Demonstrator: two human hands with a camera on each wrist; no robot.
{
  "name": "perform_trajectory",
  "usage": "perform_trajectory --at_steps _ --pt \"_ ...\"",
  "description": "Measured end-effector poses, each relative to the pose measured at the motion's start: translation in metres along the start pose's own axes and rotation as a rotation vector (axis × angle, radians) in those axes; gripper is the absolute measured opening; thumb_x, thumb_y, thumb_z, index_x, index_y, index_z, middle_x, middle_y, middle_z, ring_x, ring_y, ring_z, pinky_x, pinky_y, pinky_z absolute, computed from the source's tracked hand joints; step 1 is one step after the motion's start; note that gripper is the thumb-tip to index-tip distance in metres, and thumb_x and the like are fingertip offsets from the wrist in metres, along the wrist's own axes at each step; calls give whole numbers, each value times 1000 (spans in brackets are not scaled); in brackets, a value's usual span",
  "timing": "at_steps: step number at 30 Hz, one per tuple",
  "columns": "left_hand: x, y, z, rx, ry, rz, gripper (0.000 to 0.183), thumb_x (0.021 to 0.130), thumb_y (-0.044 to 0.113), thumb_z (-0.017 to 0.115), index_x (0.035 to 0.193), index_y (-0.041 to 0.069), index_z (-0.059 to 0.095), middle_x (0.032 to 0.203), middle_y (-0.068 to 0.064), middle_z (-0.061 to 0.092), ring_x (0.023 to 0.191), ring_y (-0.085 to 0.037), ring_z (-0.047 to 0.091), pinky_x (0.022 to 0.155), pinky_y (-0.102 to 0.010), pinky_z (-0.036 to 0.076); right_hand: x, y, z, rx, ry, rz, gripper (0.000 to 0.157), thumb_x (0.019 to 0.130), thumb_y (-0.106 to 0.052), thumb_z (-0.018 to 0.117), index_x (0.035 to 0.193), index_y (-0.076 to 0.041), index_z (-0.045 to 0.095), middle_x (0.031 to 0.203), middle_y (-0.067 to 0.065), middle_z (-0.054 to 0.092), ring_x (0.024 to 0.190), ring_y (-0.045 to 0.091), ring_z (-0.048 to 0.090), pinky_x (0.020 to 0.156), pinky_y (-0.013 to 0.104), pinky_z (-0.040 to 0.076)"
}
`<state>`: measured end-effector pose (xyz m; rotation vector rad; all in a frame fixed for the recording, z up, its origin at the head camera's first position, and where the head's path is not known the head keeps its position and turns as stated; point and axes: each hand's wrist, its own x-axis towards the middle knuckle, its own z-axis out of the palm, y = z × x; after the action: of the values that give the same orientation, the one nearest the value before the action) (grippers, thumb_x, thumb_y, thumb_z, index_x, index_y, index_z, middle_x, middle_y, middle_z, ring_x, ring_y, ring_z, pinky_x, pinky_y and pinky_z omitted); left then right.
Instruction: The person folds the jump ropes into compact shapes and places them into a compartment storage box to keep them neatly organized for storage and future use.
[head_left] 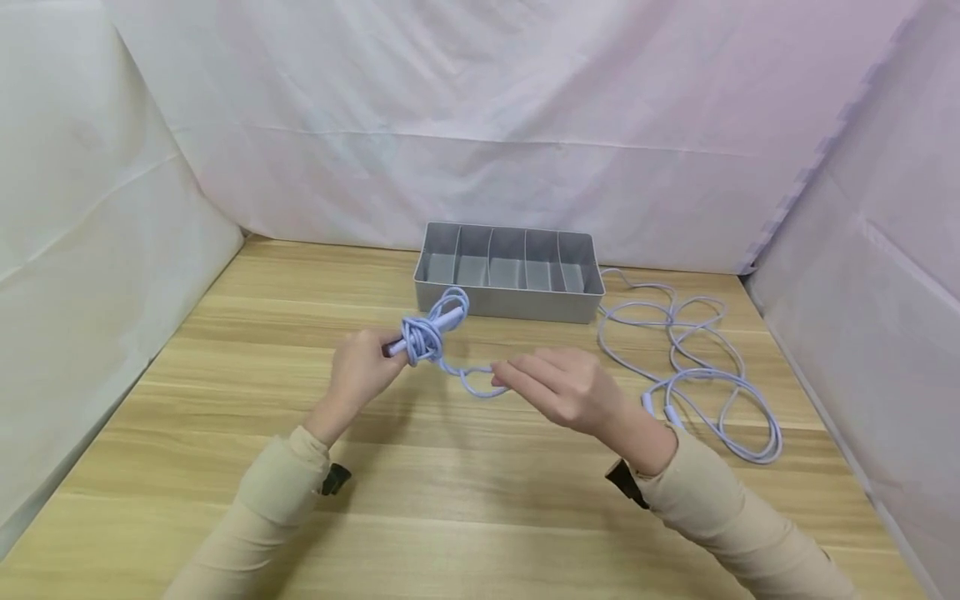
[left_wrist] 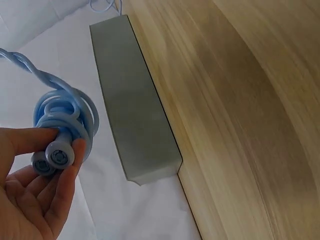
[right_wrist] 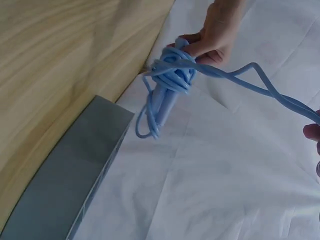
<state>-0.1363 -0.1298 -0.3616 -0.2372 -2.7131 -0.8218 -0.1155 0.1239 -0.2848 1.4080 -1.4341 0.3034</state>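
Observation:
A light-blue jump rope (head_left: 422,337) is wound around its own two handles, which lie side by side. My left hand (head_left: 362,362) grips those handles near one end, thumb and fingers around them; the round handle ends (left_wrist: 60,154) face the left wrist camera. From the bundle, twisted strands of rope (right_wrist: 280,95) run across to my right hand (head_left: 566,387), whose fingertips pinch them. The bundle is held above the table, in front of the grey box. Only the fingertips of my right hand show at the edge of the right wrist view.
A grey box (head_left: 517,305) with several compartments stands at the back of the wooden table (head_left: 480,542), near the white cloth wall (head_left: 480,183). To its right, a second light-blue jump rope lies in loose loops, with two handles (head_left: 672,415) near my right forearm.

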Motion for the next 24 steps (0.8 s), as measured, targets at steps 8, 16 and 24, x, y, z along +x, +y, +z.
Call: perform_trajectory --at_steps 8,16,24 --pt "-13 22 7 -19 -211 93 7 74 9 66 79 7 71 49 6 49 40 -6 34 36 -20 29 12 17 2 21 -39 80 14 88 -11 58 83 0 65 72 4 65 52 12 55 45 22 47" --pt "-31 49 9 58 -377 498 16 70 7 67 60 16 60 53 9 55 45 -1 36 41 -15 31 10 31 21 114 -113 165 16 90 -13 55 83 -3 64 71 2 63 56 13 58 50 23 49" --pt "-40 53 -8 -128 -414 615 12 72 6 69 71 18 68 62 11 63 49 5 40 44 -11 34 -18 51 33 388 -123 496 16 88 -13 57 83 -2 67 72 7 66 58 14 59 52 22 46"
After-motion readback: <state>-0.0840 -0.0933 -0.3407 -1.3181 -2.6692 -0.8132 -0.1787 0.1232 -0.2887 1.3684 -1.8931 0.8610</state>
